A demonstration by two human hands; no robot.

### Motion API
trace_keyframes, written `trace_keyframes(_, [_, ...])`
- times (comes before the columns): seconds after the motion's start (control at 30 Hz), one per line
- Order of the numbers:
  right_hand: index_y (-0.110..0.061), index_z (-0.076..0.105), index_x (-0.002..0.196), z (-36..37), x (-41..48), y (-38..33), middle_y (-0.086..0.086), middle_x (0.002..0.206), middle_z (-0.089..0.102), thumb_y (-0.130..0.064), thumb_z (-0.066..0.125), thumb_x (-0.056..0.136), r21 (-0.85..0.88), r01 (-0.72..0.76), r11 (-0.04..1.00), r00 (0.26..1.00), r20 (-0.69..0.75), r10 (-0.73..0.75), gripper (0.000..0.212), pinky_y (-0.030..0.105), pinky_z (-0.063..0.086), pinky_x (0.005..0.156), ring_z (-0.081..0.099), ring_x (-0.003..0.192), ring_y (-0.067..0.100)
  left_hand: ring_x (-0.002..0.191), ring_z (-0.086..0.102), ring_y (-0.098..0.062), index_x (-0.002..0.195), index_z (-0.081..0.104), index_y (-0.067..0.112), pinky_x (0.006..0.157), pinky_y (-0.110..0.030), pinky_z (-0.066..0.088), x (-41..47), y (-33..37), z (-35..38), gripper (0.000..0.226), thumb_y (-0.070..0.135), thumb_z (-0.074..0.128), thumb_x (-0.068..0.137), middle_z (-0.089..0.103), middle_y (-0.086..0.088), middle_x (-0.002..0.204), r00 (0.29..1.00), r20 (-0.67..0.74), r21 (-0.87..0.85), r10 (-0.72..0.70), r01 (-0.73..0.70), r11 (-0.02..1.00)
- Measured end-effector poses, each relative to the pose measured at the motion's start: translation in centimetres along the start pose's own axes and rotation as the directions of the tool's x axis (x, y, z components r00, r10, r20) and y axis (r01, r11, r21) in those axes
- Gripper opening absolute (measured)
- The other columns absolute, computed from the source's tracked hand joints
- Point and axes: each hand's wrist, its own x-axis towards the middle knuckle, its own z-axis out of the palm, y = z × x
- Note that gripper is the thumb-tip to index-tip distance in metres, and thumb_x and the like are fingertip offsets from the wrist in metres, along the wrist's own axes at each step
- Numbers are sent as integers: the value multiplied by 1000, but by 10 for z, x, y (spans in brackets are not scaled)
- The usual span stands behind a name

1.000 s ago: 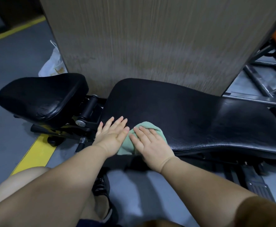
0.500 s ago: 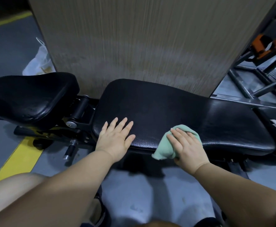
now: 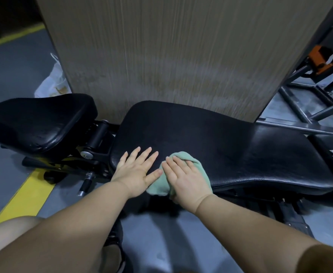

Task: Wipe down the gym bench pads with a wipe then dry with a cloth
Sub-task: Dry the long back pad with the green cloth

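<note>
The green cloth [image 3: 158, 185] is pressed onto the near edge of the long bench pad [image 3: 230, 150] by the right hand [image 3: 187, 178], fingers laid straight (thumb hidden); the left hand [image 3: 137, 170] is laid flat just beside it, fingers spread

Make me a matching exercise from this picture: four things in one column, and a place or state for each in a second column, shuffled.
1 left hand
2 green cloth
3 seat pad
4 yellow line

A painted on the grey floor
B pressed under the right hand
C left of the long pad, touched by no hand
D flat and bare on the long pad

Pairs: 1-D, 2-B, 3-C, 4-A
</note>
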Motion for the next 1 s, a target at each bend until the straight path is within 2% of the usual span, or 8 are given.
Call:
trace_keyframes(0.07, [-11,59,129,-1,-4,9,6,131,60,-51,86,34,8,32,999,999,24,-32,106,39,48,95,59,118,23,147,-19,-10,152,-5,43,119,-39,-13,1,0,-1,85,77,-7,75,-13,19,160,1000,11,-4,-4,5,1000])
trace_keyframes(0.3, [-18,52,135,-6,-28,53,-1,137,55,-61,83,34,97,7,995,986,167,-24,115,40,39,103,54,125,18,146,-20,-10,152,-6,43,119,-39,-12,3,1,-2,66,65,13,93,-15,19,160,999,33,17,-18,18,1000])
trace_keyframes(0.5, [-17,46,137,-16,-69,118,3,137,55,-56,85,31,25,-185,982,959,222,175,119,37,32,105,52,126,22,146,-21,-11,152,-8,43,119,-39,-12,3,1,-1,72,68,7,86,-16,19,160,999,34,20,-27,27,999])
trace_keyframes(0.6, [-15,50,136,-19,-78,136,4,134,57,-57,87,25,-19,-265,964,930,260,261,124,39,37,103,55,123,25,146,-21,-11,152,-7,43,119,-40,-13,4,2,-1,67,66,13,93,-15,18,160,999,28,23,-32,31,999])
trace_keyframes(0.7, [-12,55,133,-18,-73,128,5,132,59,-70,82,24,-31,-300,953,911,286,296,126,40,44,100,57,121,26,146,-21,-12,152,-7,43,119,-40,-13,5,4,-2,66,66,14,94,-15,18,160,999,35,23,-39,38,999])
trace_keyframes(0.83, [-11,56,131,-22,-56,99,5,133,59,-85,69,25,-16,-247,969,933,267,242,130,45,47,95,57,121,25,146,-21,-12,152,-7,43,119,-41,-13,6,6,-2,66,66,14,94,-16,18,160,998,35,25,-47,46,999])
trace_keyframes(0.9, [-12,52,135,-25,-39,71,5,138,54,-86,68,28,7,-210,978,947,250,201,131,46,43,99,52,126,25,146,-21,-12,152,-7,43,119,-41,-13,6,6,-3,65,66,14,94,-15,18,160,998,41,23,-52,51,998])
trace_keyframes(1.0, [-13,24,150,-25,-16,34,4,157,24,-79,68,49,54,-137,989,964,238,120,129,44,19,114,21,144,23,147,-20,-12,152,-7,43,119,-41,-12,6,7,-4,65,65,15,95,-15,18,160,998,41,19,-56,55,998])
